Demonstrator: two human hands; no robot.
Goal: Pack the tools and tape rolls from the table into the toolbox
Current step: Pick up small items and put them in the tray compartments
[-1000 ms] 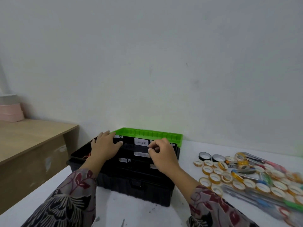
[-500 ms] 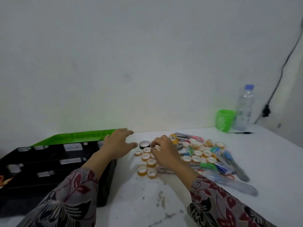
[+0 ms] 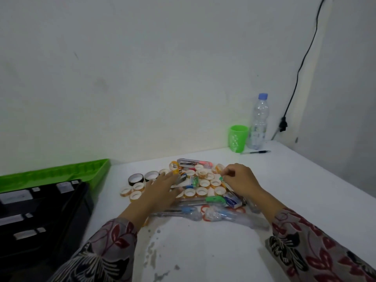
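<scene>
White table (image 3: 203, 251): left hand (image 3: 160, 192) splayed flat over tape rolls (image 3: 204, 183), right hand (image 3: 240, 181) pinching (contents unclear).

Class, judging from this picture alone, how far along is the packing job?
Done: the toolbox stands open at left; no packed items are visible. In hand: both hands are over the pile of tape rolls and tools, the right hand pinching something small, the left hand spread flat. Left: nearly the whole pile.
</scene>
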